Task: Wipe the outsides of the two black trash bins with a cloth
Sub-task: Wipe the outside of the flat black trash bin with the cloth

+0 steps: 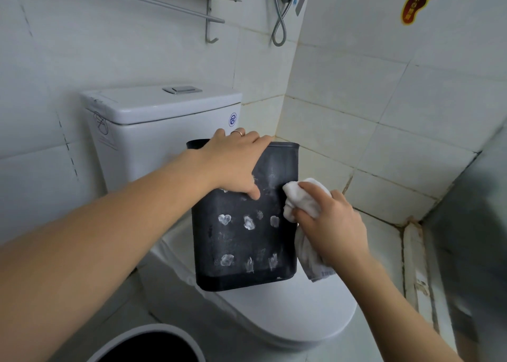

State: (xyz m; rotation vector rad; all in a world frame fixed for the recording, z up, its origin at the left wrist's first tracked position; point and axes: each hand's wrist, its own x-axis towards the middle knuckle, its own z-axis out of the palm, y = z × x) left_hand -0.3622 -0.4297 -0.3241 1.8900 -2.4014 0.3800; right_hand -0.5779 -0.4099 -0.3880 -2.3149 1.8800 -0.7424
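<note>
two hands (233, 161), two bins (244, 224), one cloth (304, 199), one toilet (274, 315), one foot sticker (418, 3).

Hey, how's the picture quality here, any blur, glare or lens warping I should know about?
Head view: soft, even light, no harsh glare; the bin and its white smudges are sharp; wide-angle warping bends the wall tiles and stretches the left forearm; the right edge is smeared; the cloth in the right hand looks nearly overexposed.

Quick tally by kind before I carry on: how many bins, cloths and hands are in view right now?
Bins: 2, the black bin on the toilet lid and a round bin at the bottom edge
Cloths: 1, white cloth
Hands: 2, left hand, right hand
Total: 5
</note>
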